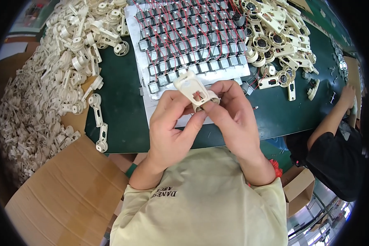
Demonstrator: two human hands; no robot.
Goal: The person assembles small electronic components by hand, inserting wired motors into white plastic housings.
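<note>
Presumably for steadiness, the left hand (168, 123) and right hand (238, 123) pinched the cream plastic housing (186, 85) at mid-frame, with red-wired grey modules (203, 67) at upper centre probably in rows for picking.

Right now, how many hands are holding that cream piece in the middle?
2: the left hand and the right hand, on either side of the cream piece. Parts of both may be hidden behind it.
</note>
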